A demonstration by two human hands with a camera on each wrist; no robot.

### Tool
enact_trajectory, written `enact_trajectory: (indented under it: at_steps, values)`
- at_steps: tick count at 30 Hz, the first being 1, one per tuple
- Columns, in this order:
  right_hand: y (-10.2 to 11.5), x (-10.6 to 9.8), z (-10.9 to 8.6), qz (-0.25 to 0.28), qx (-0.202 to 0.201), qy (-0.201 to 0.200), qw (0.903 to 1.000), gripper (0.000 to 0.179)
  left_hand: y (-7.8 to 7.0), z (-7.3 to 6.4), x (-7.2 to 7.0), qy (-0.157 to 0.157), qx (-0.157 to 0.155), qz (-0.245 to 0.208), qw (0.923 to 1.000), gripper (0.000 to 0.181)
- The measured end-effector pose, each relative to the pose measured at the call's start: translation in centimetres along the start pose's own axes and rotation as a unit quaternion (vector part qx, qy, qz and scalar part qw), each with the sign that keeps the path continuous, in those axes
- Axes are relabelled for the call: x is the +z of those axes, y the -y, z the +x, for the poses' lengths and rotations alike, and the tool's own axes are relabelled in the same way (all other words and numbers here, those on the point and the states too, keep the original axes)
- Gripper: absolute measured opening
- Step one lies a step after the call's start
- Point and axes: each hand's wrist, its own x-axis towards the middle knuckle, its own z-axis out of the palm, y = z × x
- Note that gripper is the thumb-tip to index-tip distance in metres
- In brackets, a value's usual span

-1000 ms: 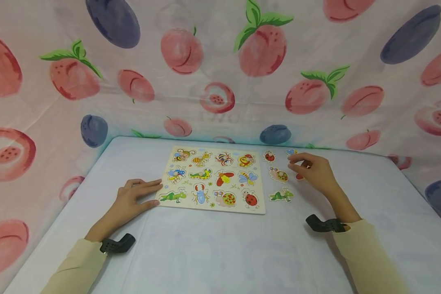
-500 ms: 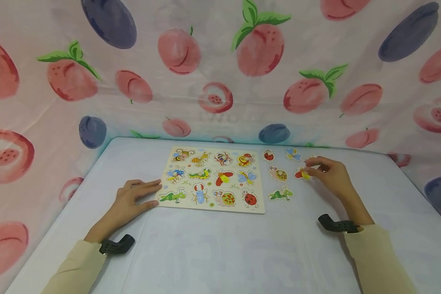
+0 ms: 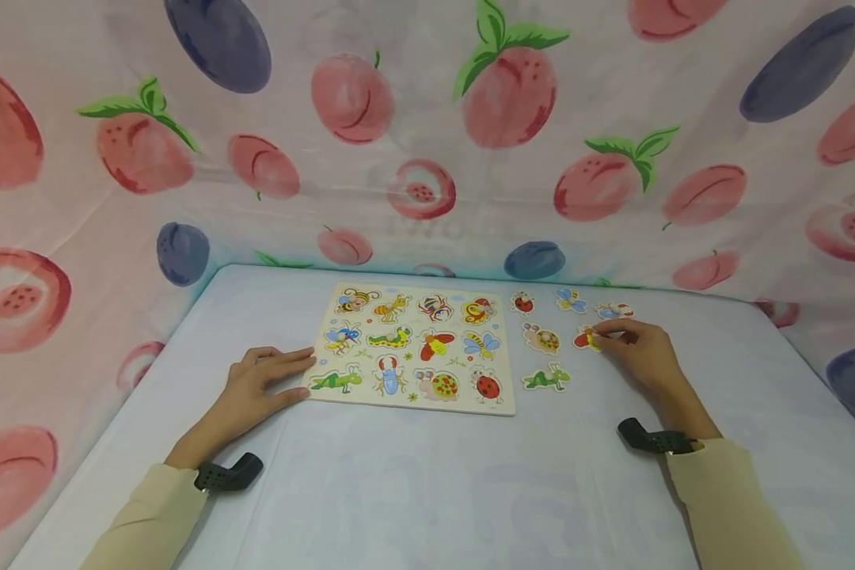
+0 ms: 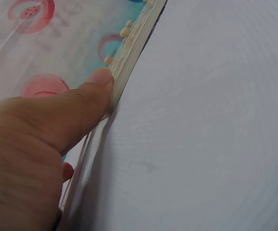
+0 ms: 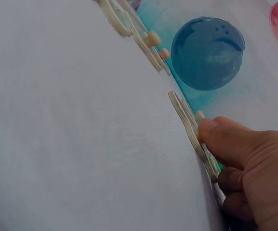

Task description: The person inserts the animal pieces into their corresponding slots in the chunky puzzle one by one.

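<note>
A wooden peg puzzle board (image 3: pixel 463 405) with insect pictures lies flat on the table. My left hand (image 3: pixel 260 384) rests at its left edge, fingers stretched out; in the left wrist view the thumb (image 4: pixel 93 91) presses on the board's corner (image 4: pixel 134 55). To the right of the board, my right hand (image 3: pixel 641 352) pinches the knob of a red-winged insect puzzle piece (image 3: pixel 584 338) between thumb and fingers. Seen from the right wrist, this thin wooden piece (image 5: pixel 189 127) is close to the white tabletop, its knob mostly hidden by the thumb.
Around the right hand lie loose puzzle pieces: a ladybug (image 3: pixel 522 302), a dragonfly (image 3: pixel 571 301), a red-and-blue beetle (image 3: pixel 613 311), a snail (image 3: pixel 541 339) and a grasshopper (image 3: pixel 547 378). Behind the table hangs a fruit-patterned cloth (image 3: pixel 484 206).
From beside the dragonfly piece, my right hand has shifted right and come down onto the red-winged piece, uncovering the dragonfly and beetle pieces. The left hand has stayed at the board.
</note>
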Motion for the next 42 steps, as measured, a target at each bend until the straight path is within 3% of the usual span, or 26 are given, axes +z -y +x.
enact_trajectory:
  at_steps: [6,25,42]
  values:
    - [-0.3,0.3,0.1,-0.014,-0.03,-0.009,0.9994,0.032,-0.2,0.0,-0.2,0.005,-0.004,0.001,1.0,0.051]
    - [0.3,0.3,-0.1,-0.015,-0.02,-0.016,0.9995,0.033,0.2,0.1,0.2,-0.001,-0.002,0.004,1.0,0.051]
    - [2.4,-0.2,0.0,-0.018,-0.057,-0.009,0.9982,0.032,0.0,0.0,-0.1,0.005,-0.004,0.0,1.0,0.051]
